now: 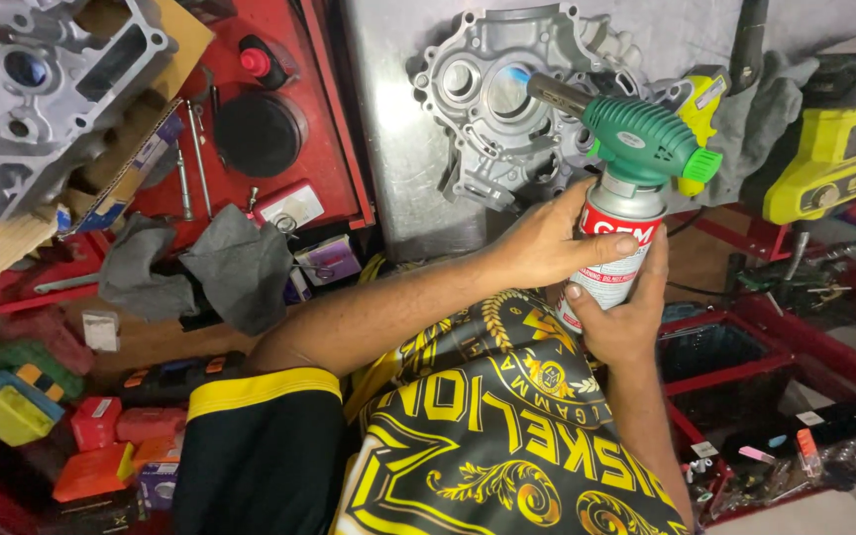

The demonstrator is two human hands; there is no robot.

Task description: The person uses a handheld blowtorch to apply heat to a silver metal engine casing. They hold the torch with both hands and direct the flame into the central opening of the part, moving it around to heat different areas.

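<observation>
Torch (636, 149) and canister (618, 248) sit in the middle of my view, a little to the right, held upright above the lap. I see the left hand (547, 243) wrapped around the left side of the canister, fingers curled across its front and thumb up near the metal shoulder. The right hand (626, 317) clasps the lower part of the canister from the near side, fingers closed around it, so both hands are shut on the same silver and red can. The green torch head is screwed on top, its dark nozzle (557, 94) slanting up and to the left, with a small blue flame (519, 74) at its tip. That tip points at a grey cast metal engine cover (492, 109) lying on a shiny metal sheet (388, 149) at the far side; I cannot tell whether the flame touches the casting.

To the far right I see a yellow power tool (834, 149) and a grey glove (755, 109) just behind the torch head. On the left, a grey rag (220, 263) lies crumpled by a red tray (319, 119) that holds a black round cap (258, 134). Another grey casting (42, 89) sits on cardboard at the far left corner. Near left, orange and red small boxes (111, 436) are scattered beside a green and yellow block (7, 401). A red bin (735, 367) stands near right.
</observation>
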